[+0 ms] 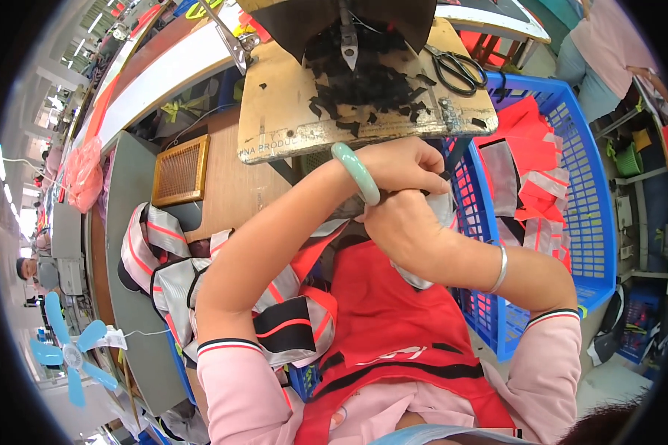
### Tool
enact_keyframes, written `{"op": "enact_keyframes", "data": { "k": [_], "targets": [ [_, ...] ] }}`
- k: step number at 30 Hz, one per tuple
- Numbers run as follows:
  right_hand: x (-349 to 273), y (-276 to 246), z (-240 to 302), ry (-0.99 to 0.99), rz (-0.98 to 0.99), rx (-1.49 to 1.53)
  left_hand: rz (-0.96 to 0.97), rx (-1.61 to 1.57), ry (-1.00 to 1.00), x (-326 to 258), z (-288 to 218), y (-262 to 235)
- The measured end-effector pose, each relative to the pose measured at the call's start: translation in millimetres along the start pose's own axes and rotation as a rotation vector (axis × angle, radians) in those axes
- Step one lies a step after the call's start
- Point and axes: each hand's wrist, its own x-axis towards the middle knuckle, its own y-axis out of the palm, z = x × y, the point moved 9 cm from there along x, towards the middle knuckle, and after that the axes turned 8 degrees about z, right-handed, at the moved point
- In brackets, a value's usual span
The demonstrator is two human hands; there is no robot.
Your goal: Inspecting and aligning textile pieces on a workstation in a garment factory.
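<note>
Red vest fabric (393,311) lying at lower centre of the frame, its grey reflective edge pinched by left hand (412,165) and right hand (399,222), both closed. Better to keep this edge flat and tight near the worn table (274,111), away from black scraps (364,85).

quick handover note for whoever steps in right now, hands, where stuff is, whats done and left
Left hand: closed on the red garment's grey reflective edge, just below the wooden board.
Right hand: gripping the same edge beside it.
Red garment: on the lap.
Scissors: on the board, among black scraps.
Done: some pieces in the blue basket.
Left: this garment; the pile of striped pieces at left.
</note>
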Motion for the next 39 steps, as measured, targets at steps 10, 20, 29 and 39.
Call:
{"op": "enact_keyframes", "data": {
  "k": [10,20,29,39],
  "targets": [
    [-55.9,-27.9,-143.5,0.164,-0.421,1.142,-0.602,-0.541,0.147,-64.7,78.6,29.9],
    [-3.8,5.3,-165.6,0.207,-0.233,1.172,-0.893,0.129,-0.050,-137.4,22.1,-65.5],
    [67.6,25.5,-196.4,0.285,-0.207,1.380,-0.765,-0.387,-0.167,-130.2,90.3,-133.4],
    [71.9,17.4,-202.0,0.269,-0.255,1.410,-0.852,-0.559,-0.105,-136.3,88.2,-141.9]
  ]
}}
